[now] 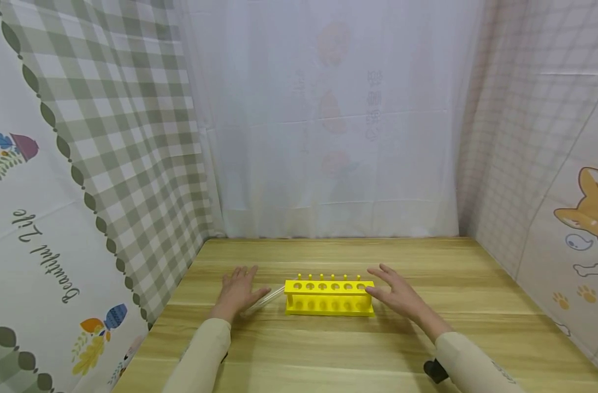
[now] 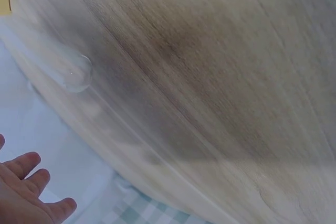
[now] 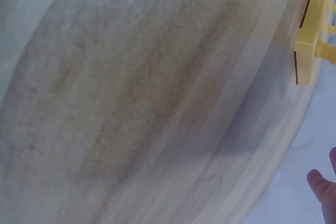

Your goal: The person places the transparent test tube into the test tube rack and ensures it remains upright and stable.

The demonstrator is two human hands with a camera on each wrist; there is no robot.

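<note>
nearest: two cream long sleeves, one on each forearm, reach in over the lower edge of the head view; a small black object sits against the right one at the wrist.

surface: a pale yellow-brown wood-grain tabletop, grain running side to side, soft shadows under the forearms.

left hand: fingers extended, thumb held away from them, gripping nothing. just beside it, a clear round-ended tube lies slanting toward the rack; exact count of tubes cannot be told. the left wrist view shows the fingers apart from the tube's rounded end.

right hand: spread, thumb toward the rack, gripping nothing. thumb overlaps the rack's end in the head view; the right wrist view shows a gap.

bright yellow rectangular test-tube rack: upright on the table between the hands, six round holes along the top, six short pegs behind.

room, beyond: to the left, a green-and-white gingham cloth with leaf edging beside a white panel lettered "beautiful life"; to the right, a pale grid-patterned cloth with a cartoon orange dog. farthest, a thin white curtain with faint reversed print meets the table's back edge.
</note>
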